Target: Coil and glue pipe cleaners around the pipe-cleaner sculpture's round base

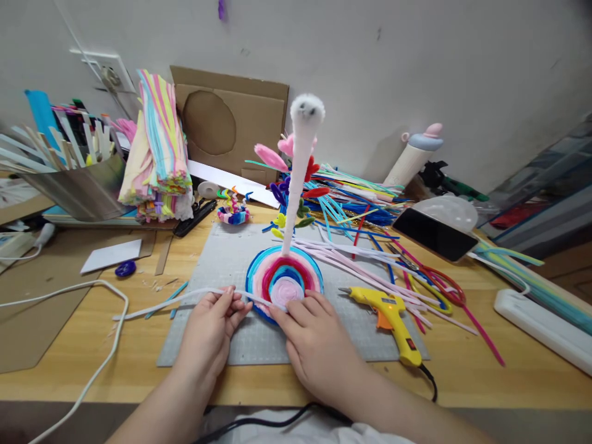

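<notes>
Pinching: left fingers [224, 301] and right fingers [289, 324] are gripping the lilac strip [161, 304].
Disc [316, 264]: coiled rings [269, 277] are covering it.
Strip: its far end is lying uncoiled.

Disc [265, 265]: ringed in blue, pink and red. Coil [287, 290]: pale lilac. Glue gun [391, 311]: yellow, orange trigger. Mat [231, 348]: grey, gridded. Bottle [409, 161]: white, blue and pink top. Bench [139, 364]: yellowish, wood-grained.

The right hand [319, 336] hides the pipe-cleaner disc's [259, 277] five-o'clock rim; the view's edge crops the power strip [543, 327] at four o'clock.
</notes>
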Action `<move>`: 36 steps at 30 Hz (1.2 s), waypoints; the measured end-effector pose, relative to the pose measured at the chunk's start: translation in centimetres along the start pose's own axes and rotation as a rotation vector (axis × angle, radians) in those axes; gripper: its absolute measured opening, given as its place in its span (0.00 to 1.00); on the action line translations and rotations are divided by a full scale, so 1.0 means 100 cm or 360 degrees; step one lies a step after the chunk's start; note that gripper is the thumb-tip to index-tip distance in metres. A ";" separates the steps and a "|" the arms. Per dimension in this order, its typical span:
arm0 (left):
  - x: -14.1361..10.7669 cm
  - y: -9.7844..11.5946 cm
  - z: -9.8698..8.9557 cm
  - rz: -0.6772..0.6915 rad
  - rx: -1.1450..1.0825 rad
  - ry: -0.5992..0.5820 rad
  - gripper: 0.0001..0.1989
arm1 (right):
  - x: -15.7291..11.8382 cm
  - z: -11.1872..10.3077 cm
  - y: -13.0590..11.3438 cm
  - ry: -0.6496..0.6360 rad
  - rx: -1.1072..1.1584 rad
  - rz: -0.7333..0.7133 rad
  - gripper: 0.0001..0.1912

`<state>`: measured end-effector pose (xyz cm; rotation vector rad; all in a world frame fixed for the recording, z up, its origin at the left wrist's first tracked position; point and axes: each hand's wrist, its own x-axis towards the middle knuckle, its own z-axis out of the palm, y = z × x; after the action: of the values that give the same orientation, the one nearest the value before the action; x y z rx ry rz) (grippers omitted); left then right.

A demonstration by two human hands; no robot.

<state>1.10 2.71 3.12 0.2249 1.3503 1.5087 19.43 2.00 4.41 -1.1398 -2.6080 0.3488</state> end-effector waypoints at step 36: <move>0.023 0.006 0.022 0.0460 0.0663 -0.0405 0.17 | 0.002 0.003 -0.001 0.0034 -0.0166 -0.0082 0.25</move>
<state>1.33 5.93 3.33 0.8785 1.4538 1.3565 19.12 1.99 4.17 -1.0996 -2.6588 0.1906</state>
